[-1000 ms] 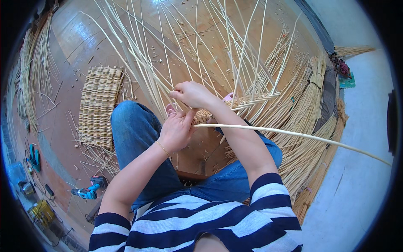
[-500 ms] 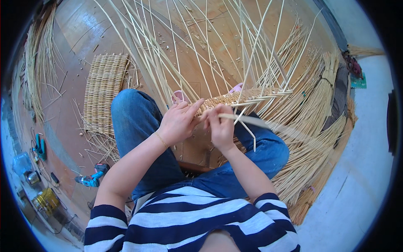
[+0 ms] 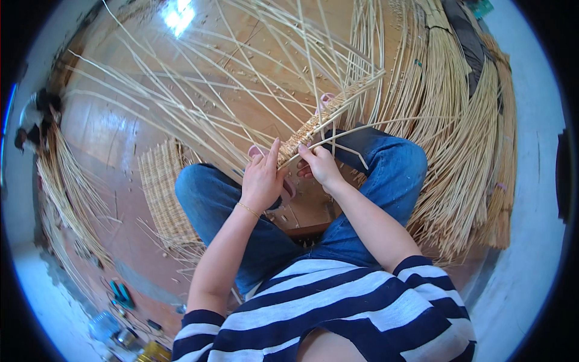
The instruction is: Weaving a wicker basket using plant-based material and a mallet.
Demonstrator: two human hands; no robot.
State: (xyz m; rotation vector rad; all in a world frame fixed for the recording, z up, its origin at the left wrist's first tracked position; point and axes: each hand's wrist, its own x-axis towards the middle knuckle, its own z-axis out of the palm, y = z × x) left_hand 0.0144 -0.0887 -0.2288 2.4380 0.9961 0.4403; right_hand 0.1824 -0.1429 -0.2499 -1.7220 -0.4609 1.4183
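A narrow strip of wicker weaving point(image 3: 315, 122) slants up to the right above my lap, with long pale rods fanning out from its far side. My left hand point(image 3: 260, 182) grips its near left end, index finger stretched along the weave and thumb hidden from sight. Just to the right, my right hand point(image 3: 321, 166) pinches a pale wicker rod point(image 3: 386, 123) at the strip's near edge. That rod bends away to the right over my knee. A bent rod end point(image 3: 354, 151) pokes out below the strip.
A finished-looking woven panel point(image 3: 164, 193) lies left of my knee. Big bundles of loose rods point(image 3: 449, 157) cover the floor at right, and another bundle point(image 3: 69, 172) lies far left. Green-handled tools point(image 3: 120, 294) and a clear plastic container point(image 3: 104, 327) sit at lower left.
My view has turned, and the woven strip now slants more steeply up to the right. The rod in my right hand, blurred before, now curves off to the right; that hand has closed in nearer the weave.
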